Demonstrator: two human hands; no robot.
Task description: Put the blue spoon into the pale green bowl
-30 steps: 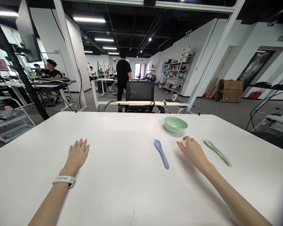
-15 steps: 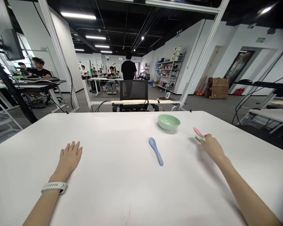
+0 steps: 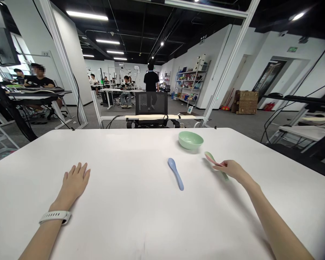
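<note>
My right hand (image 3: 231, 169) is closed at the right of the table, its fingertips pinching a pink spoon (image 3: 214, 161) and a green spoon (image 3: 209, 155) laid together. Both spoons appear lifted a little, with a soft shadow under them, and point up and left towards the green bowl (image 3: 191, 141). Some of each handle is hidden by the fingers. A blue spoon (image 3: 176, 174) lies on the table left of that hand. On the left side, my left hand (image 3: 75, 180) rests palm down with fingers spread, holding nothing.
The white table (image 3: 119, 209) carries these things. Beyond its far edge stand a black mesh chair (image 3: 151, 103) and a metal frame (image 3: 224, 68). Further back are a person (image 3: 151, 81) walking, other people at desks, shelves (image 3: 191, 81) and a wooden crate (image 3: 245, 102).
My right hand has moved left with the pink and green spoons, and more of the green spoon shows. The view has shifted slightly; my left hand stays flat on the table.
</note>
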